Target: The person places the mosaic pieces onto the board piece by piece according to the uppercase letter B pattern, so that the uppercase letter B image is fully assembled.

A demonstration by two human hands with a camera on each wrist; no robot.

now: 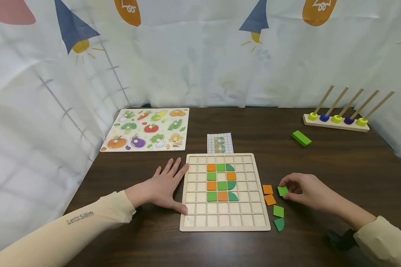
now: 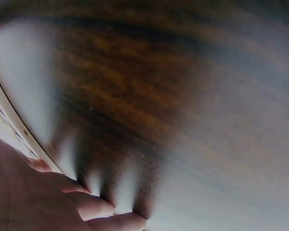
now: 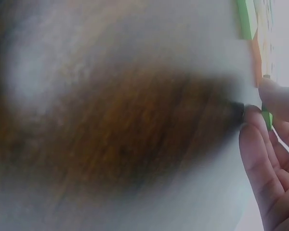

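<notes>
My left hand (image 1: 165,185) lies with spread, straight fingers against the left edge of a wooden grid board (image 1: 200,220). Orange, light green and dark green tiles fill several cells near the board's middle. To the right of the board, my right hand (image 1: 304,190) pinches a light green square tile (image 1: 282,191) between thumb and fingers. In the right wrist view, that green tile (image 3: 267,118) shows between the fingertips. Close by lie an orange tile (image 1: 267,189), another orange tile (image 1: 270,200), a green square (image 1: 278,211) and a dark green quarter-round tile (image 1: 279,224).
A pattern card (image 1: 219,143) touches the board's far edge. A vegetable peg puzzle (image 1: 143,142) lies at the back left. At the back right are a green block (image 1: 301,138) and a peg stand (image 1: 335,123) with rings. Curtains (image 1: 200,66) hang behind the dark table (image 1: 254,126).
</notes>
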